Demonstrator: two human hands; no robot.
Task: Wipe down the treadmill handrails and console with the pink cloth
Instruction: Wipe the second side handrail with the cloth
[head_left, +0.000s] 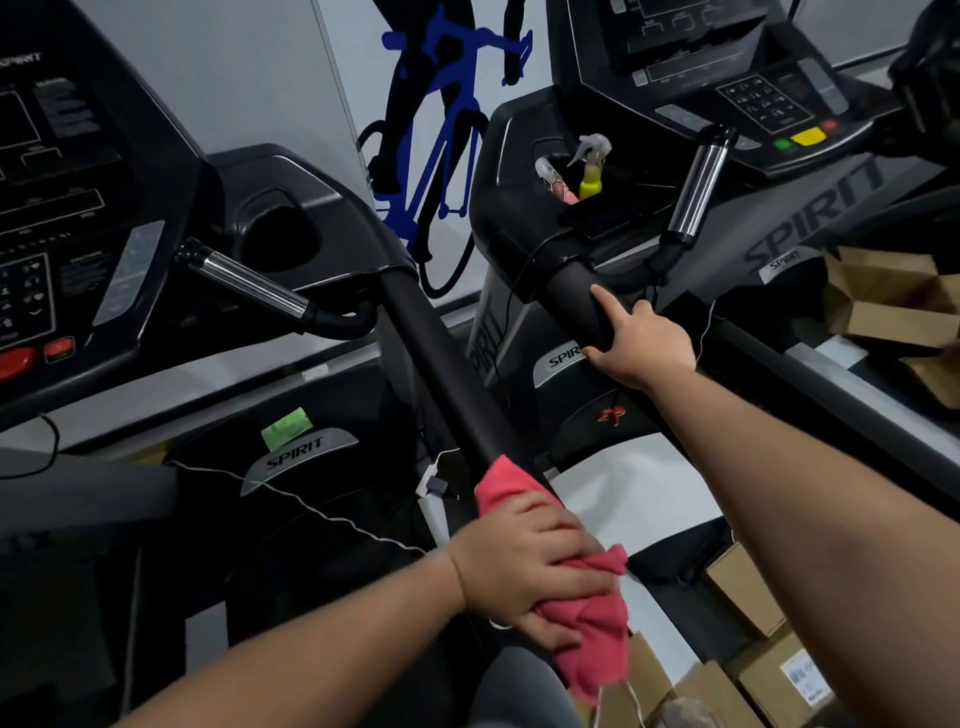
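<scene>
The pink cloth (582, 613) is wrapped over the near end of a black handrail (441, 358) that belongs to the left treadmill. My left hand (524, 566) grips the cloth around that rail. My right hand (639, 345) grips the end of the right treadmill's black handrail (576, 291), with the index finger lying along its top. The left treadmill's console (67, 208) fills the upper left. Another console (727, 88) sits at the upper right.
Two spray bottles (589, 169) stand in the right treadmill's cup holder. Chrome pulse grips (249, 283) (698, 189) jut out below each console. Cardboard boxes (893, 301) are stacked at the right and lower right. A thin white cable (311, 506) trails across the left treadmill's motor cover.
</scene>
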